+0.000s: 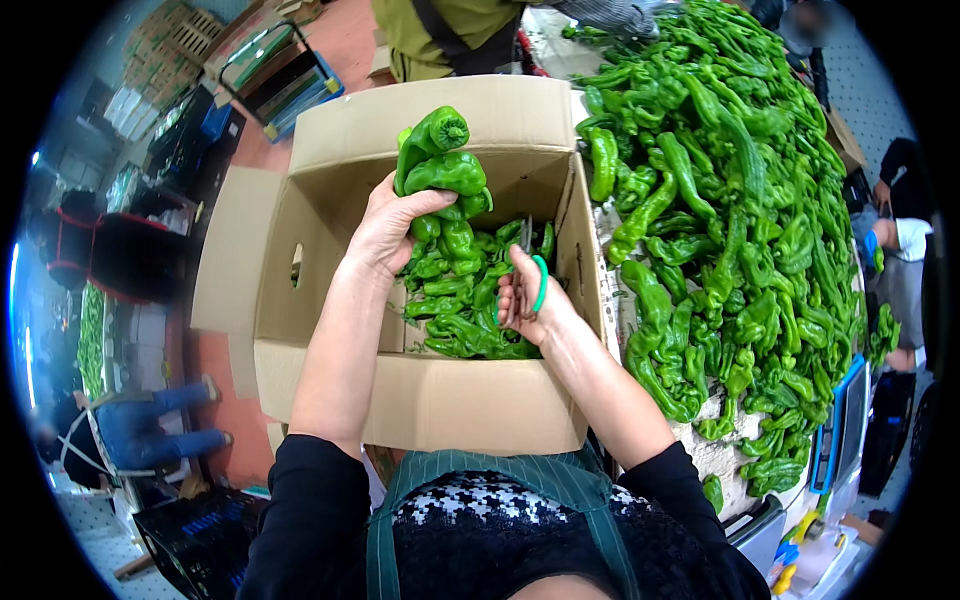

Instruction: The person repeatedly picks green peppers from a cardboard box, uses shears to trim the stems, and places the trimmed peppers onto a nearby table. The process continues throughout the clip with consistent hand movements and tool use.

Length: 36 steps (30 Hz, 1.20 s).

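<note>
My left hand (397, 221) grips a bunch of long green peppers (448, 172) above an open cardboard box (472, 394). In my right hand (536, 300) is a pair of scissors (540, 283) with a green handle loop; the blades point away from me, over the box's right part. More green peppers (469, 330) lie on the bottom of the box, partly hidden by both hands. To the right of the box, a large heap of green peppers (720, 225) covers much of a worn light table (701, 454).
The box's flaps (435, 112) are folded outward. A person in an olive garment (450, 30) stands beyond the box. Other people are at left and far right. A cart (289, 82) stands at upper left, black crates (199, 540) at lower left, and a blue-edged device (836, 424) at right.
</note>
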{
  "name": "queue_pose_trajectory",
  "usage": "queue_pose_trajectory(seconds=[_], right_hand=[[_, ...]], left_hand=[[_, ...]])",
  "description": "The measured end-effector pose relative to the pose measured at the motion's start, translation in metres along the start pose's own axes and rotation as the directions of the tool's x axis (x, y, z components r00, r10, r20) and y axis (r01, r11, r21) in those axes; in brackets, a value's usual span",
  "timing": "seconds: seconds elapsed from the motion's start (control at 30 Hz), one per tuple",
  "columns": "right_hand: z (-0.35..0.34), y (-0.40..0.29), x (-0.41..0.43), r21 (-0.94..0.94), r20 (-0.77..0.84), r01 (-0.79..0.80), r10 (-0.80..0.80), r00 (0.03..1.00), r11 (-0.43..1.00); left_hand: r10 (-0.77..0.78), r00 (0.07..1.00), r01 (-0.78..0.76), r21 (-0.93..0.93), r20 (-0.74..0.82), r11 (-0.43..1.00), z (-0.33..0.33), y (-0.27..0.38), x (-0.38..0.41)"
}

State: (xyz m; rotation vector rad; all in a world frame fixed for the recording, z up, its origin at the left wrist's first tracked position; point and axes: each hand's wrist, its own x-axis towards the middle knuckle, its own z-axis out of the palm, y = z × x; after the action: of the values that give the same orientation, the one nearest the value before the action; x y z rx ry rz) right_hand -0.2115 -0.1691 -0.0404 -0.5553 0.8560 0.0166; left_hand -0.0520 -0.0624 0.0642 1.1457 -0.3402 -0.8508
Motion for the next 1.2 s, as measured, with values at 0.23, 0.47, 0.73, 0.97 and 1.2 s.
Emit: queue_pose_trajectory(seconds=[0.23,0.47,0.73,0.97,1.2], right_hand=[[0.004,0.007,0.003,-0.01,0.037,-0.084,0.085,0.996,0.996],[0.001,0.003,-0.001,0.089,0.003,0.026,-0.027,1.0,0.996],[-0.012,-0.007,-0.003,0.223,-0.05,0.167,-0.16,0.986,0.96],[-0.006,-0.01,-0.008,0.329,0.045,0.196,-0.223,0.974,0.924],[-0.007,-0.021,-0.023,0.319,0.082,0.218,-0.256,0.963,0.922]], left_hand=[[-0.073,0.991,0.059,0.126,0.113,0.99,0.077,-0.009,0.043],[-0.321,0.89,0.221,0.309,0.324,0.925,0.208,-0.049,0.133],[-0.114,0.659,-0.101,0.239,0.743,0.966,0.315,-0.007,0.19],[-0.315,0.655,-0.186,0.55,0.687,0.814,0.109,0.037,0.135],[-0.601,0.8,0.324,0.835,0.009,0.444,-0.136,-0.055,0.101]])
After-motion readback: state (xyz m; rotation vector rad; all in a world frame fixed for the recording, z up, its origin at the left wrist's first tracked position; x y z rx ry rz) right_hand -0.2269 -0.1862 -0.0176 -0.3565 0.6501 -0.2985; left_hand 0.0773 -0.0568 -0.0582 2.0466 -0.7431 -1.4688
